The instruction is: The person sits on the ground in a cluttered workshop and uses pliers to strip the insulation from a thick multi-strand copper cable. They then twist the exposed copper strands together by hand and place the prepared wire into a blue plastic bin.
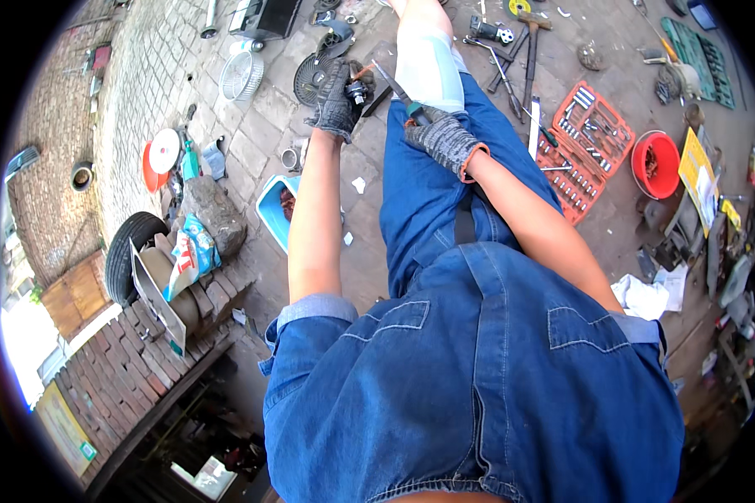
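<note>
My left hand (335, 105), in a grey knit glove, is closed around a small motor-like part (358, 90) with shiny metal and a coppery area. The fingers hide much of it. My right hand (449, 141), gloved the same way, rests over my denim-clad leg and grips a screwdriver (413, 107) by its dark green and black handle. Its shaft points up and left toward the part, and its tip appears apart from it. Beside my left hand, a black fan housing (309, 80) lies on the paving.
A light blue tub (270, 210) holding reddish-brown pieces sits left of my legs. To the right lie an orange socket set case (600, 134), a red bucket (656, 172), and a hammer (532, 54). A white fan grille (242, 77) and a tyre (127, 256) are on the left.
</note>
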{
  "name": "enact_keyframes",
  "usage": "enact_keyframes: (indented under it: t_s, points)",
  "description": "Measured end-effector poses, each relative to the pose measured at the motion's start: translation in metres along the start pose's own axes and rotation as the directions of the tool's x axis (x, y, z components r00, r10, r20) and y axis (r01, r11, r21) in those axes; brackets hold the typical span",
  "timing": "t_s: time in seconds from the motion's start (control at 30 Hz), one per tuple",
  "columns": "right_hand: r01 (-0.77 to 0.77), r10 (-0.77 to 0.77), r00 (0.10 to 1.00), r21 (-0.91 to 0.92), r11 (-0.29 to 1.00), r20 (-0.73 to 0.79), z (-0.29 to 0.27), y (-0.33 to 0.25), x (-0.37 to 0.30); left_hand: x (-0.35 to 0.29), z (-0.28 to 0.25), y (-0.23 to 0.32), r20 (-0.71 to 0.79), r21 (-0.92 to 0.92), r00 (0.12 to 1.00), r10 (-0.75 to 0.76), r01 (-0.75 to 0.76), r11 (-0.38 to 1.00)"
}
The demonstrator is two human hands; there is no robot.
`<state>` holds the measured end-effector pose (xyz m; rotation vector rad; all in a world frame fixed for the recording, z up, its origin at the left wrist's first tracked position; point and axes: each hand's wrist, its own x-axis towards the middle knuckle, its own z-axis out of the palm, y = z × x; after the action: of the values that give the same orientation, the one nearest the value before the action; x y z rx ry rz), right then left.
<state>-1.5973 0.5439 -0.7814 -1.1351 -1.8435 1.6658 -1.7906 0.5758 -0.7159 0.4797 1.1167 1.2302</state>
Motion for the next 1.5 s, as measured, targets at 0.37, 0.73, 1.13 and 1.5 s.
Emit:
enact_keyframes:
  t_s: [0.37, 0.73, 1.13, 1.5]
  points:
    - [-0.243, 0.022, 0.954, 0.730, 0.639, 0.298, 0.009, 0.028, 0.005, -0.022, 0.001, 0.005, -0.033, 0.077, 0.994, 0.100, -0.097, 0.992]
    - [-0.248, 0.167, 0.935, 0.240, 0.939, 0.312, -0.019, -0.046, -0.015, -0.031, 0.020, 0.015, -0.271, -0.066, 0.955, 0.120, -0.143, 0.987]
    - [-0.110, 0.065, 0.962, 0.156, 0.982, 0.265, -0.013, -0.049, -0.013, -0.026, 0.041, 0.009, -0.371, 0.431, 0.778, 0.507, -0.339, 0.836]
    - [-0.046, 0.056, 0.982, -0.061, 0.997, 0.179, -0.028, -0.110, -0.047, -0.074, 0.067, 0.041, -0.367, 0.341, 0.844, 0.391, -0.269, 0.901]
